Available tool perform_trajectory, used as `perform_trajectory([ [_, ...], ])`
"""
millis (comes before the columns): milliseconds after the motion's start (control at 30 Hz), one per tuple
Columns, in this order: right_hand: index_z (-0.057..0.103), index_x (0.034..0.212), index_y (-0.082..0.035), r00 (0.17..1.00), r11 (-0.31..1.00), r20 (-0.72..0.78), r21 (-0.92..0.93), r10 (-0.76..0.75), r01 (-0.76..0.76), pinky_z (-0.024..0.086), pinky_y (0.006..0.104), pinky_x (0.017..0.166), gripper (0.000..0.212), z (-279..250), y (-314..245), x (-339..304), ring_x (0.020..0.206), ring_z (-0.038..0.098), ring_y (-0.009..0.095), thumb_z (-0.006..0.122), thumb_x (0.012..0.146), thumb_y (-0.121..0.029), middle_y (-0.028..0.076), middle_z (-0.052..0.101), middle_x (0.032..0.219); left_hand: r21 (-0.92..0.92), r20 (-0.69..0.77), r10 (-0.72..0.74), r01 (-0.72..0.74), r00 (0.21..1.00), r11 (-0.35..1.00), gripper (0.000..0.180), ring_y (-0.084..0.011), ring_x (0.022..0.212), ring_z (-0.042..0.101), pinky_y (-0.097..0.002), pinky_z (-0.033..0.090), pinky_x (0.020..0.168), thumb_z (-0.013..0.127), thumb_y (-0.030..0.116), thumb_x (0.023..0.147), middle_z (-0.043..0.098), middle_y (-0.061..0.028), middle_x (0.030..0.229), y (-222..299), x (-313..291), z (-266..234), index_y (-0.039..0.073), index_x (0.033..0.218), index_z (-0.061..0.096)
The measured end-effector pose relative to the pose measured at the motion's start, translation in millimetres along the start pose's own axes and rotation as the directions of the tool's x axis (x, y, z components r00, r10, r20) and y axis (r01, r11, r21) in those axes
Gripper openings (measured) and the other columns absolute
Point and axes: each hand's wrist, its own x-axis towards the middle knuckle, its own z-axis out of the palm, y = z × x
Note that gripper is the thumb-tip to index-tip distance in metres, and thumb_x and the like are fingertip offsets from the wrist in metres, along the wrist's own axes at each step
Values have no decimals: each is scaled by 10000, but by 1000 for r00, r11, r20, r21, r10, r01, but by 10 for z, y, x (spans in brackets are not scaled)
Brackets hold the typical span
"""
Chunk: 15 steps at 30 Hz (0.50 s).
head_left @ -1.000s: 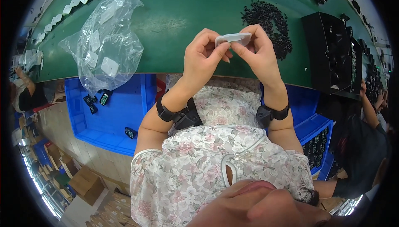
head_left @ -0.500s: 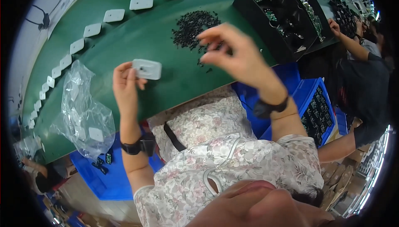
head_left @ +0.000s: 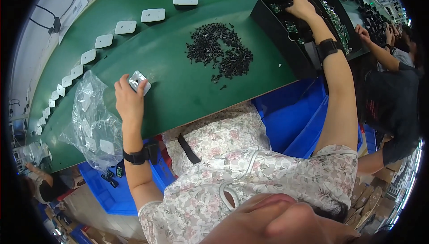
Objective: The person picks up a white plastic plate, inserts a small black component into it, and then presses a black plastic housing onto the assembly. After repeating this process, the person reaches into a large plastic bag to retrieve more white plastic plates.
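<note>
My left hand [head_left: 129,96] grips a small white plastic casing [head_left: 140,83] above the green table, tilted, with its hollow inner side showing. My right hand [head_left: 301,8] reaches into a black box [head_left: 273,25] that holds green circuit boards [head_left: 291,27]. Thumb and fingers look apart there, and nothing shows between them, though the fingertips are partly lost against the dark box. Between my hands lies a loose pile of small black parts [head_left: 210,42] on the table.
A curved row of white casings [head_left: 126,27] runs along the table [head_left: 165,56]. A clear plastic bag [head_left: 89,118] with white pieces lies at the left. Blue bins [head_left: 286,114] stand below the table edge. Another person's hand [head_left: 363,33] is at the far right.
My right hand has moved from over the black parts rightward and away, into the black box. My left hand has shifted slightly left and tilted the casing.
</note>
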Motion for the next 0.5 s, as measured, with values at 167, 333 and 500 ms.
perform_trajectory([
  [167,536,1147,-68,959,868,-268,453,-86,204,464,345,864,399,-689,-78,-339,989,558,231,666,777,-142,113,558,1091,108,-35,163,-159,986,981,645,-355,913,522,-421,474,752,681,453,797,529,-159,1007,187,-58,11,-23,1192,498],
  [333,597,1124,-62,877,390,-343,796,-337,462,467,332,856,393,-996,-1405,-1297,976,572,247,667,737,-65,120,571,1075,66,-65,168,-164,984,984,551,-349,927,514,-417,446,807,681,268,819,535,-158,1038,38,-178,-2,-1,1255,481],
  [500,565,1142,-50,671,283,-355,707,-651,649,471,337,835,471,-421,-2212,-1863,941,584,258,757,712,-67,108,597,1039,-238,-149,265,-294,953,926,586,-346,1009,526,-417,429,877,707,32,720,583,-155,1090,-182,-199,-3,48,1269,501],
])
